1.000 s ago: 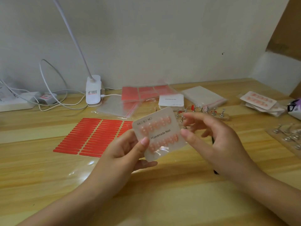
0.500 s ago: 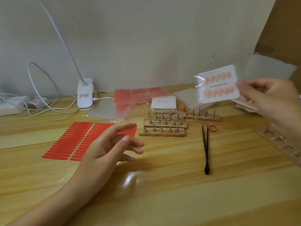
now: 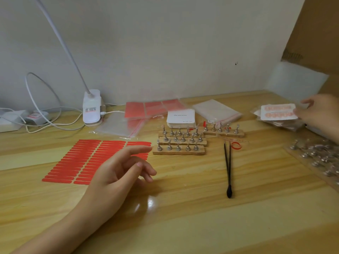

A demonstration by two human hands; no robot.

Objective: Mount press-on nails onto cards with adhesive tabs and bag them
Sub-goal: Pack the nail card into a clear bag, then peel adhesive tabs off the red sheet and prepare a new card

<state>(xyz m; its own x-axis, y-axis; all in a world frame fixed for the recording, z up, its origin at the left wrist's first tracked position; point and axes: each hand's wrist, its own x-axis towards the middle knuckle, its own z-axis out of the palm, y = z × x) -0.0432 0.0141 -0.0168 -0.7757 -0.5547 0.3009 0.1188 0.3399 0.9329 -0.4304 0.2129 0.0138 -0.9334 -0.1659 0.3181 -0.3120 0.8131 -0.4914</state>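
My right hand [image 3: 320, 114] is out at the far right edge of the yellow wooden desk [image 3: 183, 226], fingertips on the finished white card of pink press-on nails in its clear bag [image 3: 278, 112]; it sits at or just over the small pile of bagged cards [image 3: 278, 123]. The blur hides whether I'm pinching it or only touching, so can't tell the grip. My left hand [image 3: 117, 173] hovers over the desk w/ fingers loosely spread, holding nothing, index pointing toward the sheet of red adhesive tabs [image 3: 88, 160]. I'd say this set is done, just being stacked; next is a fresh one: take a blank off the stack of white printed cards [image 3: 180, 117], lay tabs on it, then move nails across. That calls for a free right hand first. Around: three wooden strips of small metal nail stands [image 3: 180, 142], packed close together, and a fourth strip [image 3: 222, 130] behind to the right; whether nails sit on them I can't make out. Black tweezers [image 3: 228, 167] lie well clear in front of the stands, a red curl of peeled backing [image 3: 236, 145] near their tips. Stack of clear zip bags w/ red seal [image 3: 216, 111] behind the stands, more red sheets [image 3: 154, 107] beside it. White clip lamp base [image 3: 91, 109] and cables sit far left, out of the way. Reaching for cards means going over the stands, so a sleeveless but careless wrist could tip them.
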